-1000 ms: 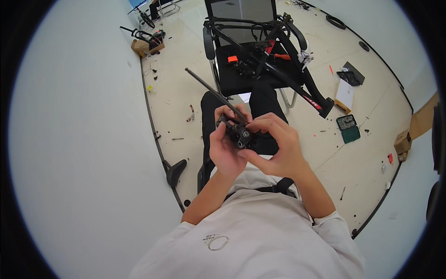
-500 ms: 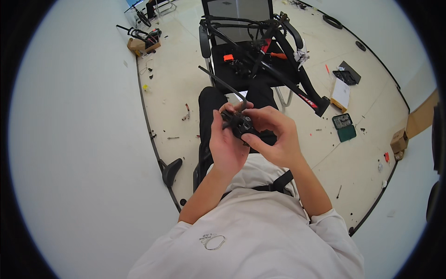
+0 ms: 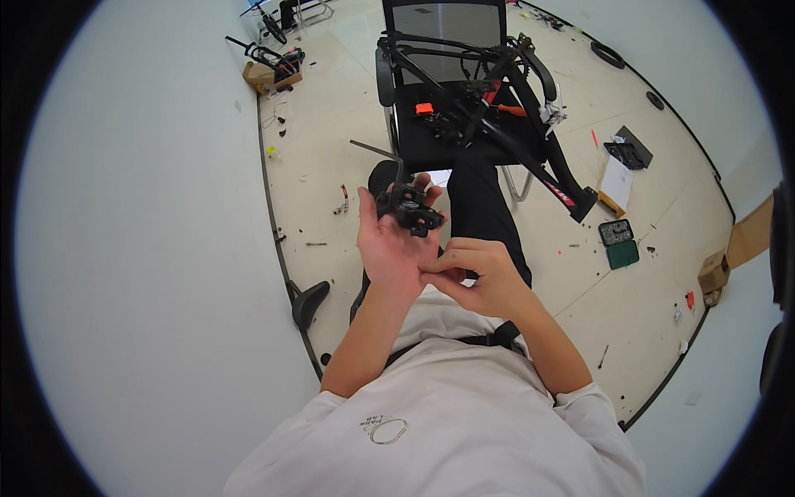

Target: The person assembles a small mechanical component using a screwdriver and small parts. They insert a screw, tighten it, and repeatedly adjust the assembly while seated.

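One stiff-looking part (image 3: pixel 416 214) is lying toward your spread left hand's (image 3: pixel 396 248) finger edge; grip mid-body. Your right hand (image 3: pixel 480 277) is pinching, contents unclear.

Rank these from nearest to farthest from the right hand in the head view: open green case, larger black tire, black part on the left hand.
Nearest the right hand first:
1. Black part: ahead and to its left, on the left hand.
2. Open green case: off to its right.
3. Larger black tire: far ahead, to the right.
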A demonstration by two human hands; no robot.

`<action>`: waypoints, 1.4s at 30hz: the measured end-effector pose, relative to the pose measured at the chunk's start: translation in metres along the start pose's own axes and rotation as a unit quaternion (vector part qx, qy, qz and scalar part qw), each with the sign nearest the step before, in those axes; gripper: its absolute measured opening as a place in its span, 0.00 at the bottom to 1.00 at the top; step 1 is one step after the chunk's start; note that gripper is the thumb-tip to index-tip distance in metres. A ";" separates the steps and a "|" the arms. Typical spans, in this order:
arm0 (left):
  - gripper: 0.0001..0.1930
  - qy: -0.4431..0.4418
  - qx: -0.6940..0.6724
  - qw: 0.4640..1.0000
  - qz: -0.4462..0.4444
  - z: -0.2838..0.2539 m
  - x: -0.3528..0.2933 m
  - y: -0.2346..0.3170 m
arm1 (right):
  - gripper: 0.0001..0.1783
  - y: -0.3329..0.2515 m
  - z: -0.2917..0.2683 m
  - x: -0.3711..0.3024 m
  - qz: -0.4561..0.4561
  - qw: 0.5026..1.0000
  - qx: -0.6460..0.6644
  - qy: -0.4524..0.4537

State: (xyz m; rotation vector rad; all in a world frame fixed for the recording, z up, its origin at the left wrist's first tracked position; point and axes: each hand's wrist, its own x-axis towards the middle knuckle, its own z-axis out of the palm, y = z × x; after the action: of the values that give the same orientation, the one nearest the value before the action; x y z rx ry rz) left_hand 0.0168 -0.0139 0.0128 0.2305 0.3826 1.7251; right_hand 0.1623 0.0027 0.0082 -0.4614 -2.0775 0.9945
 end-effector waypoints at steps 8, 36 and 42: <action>0.24 -0.034 -0.031 0.999 0.002 0.005 -0.003 -0.002 | 0.08 0.021 -0.037 -0.002 0.091 0.973 -0.211 -0.009; 0.28 -0.227 0.259 0.934 0.099 0.003 -0.007 -0.024 | 0.21 -0.014 -0.031 -0.002 0.043 0.987 0.094 0.122; 0.27 -0.248 0.295 0.923 0.007 0.002 -0.004 -0.003 | 0.19 -0.016 -0.055 -0.003 0.008 0.991 0.007 0.131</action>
State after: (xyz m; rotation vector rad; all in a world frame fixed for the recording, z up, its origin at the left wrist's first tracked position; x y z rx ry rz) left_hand 0.0205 -0.0175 0.0135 1.0867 0.5115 1.4565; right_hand 0.2068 0.0184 0.0416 -0.5697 -1.8339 0.9063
